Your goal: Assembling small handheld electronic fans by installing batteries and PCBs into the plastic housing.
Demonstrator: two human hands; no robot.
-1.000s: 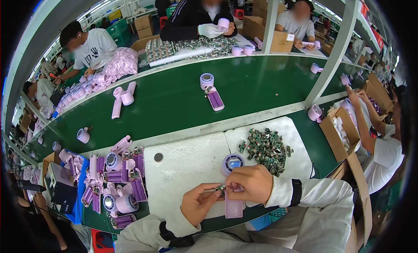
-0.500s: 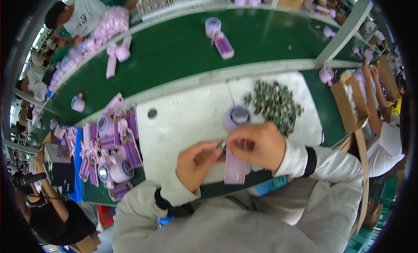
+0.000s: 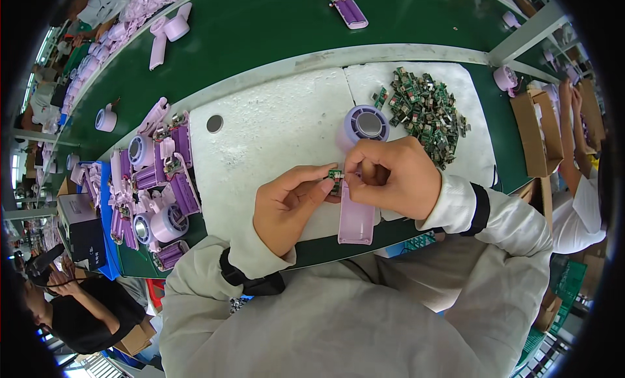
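My left hand (image 3: 286, 209) pinches a small green circuit board (image 3: 336, 175) between thumb and fingertips. Right beside it, my right hand (image 3: 397, 179) is closed in a pinch at the board's edge; what its fingertips hold is hidden. Beneath the right hand lies a pale pink handle shell (image 3: 356, 223), with its open, hollow side up. Just beyond the hands, a lilac round fan head (image 3: 364, 125) with a grey centre rests on the white foam sheet (image 3: 267, 131); the right hand covers the place between it and the shell.
Loose circuit boards form a pile (image 3: 430, 114) on the foam's right. Pink-purple fan parts (image 3: 159, 183) are heaped at left, beside a blue bin (image 3: 111, 228). A metal post (image 3: 527, 33) rises at far right, near cardboard boxes (image 3: 537, 131). Other people work on both sides.
The view has shifted, so the bench things sit higher in it. My hands stay together over the handle shell, and the circuit board shows more plainly between the left fingertips.
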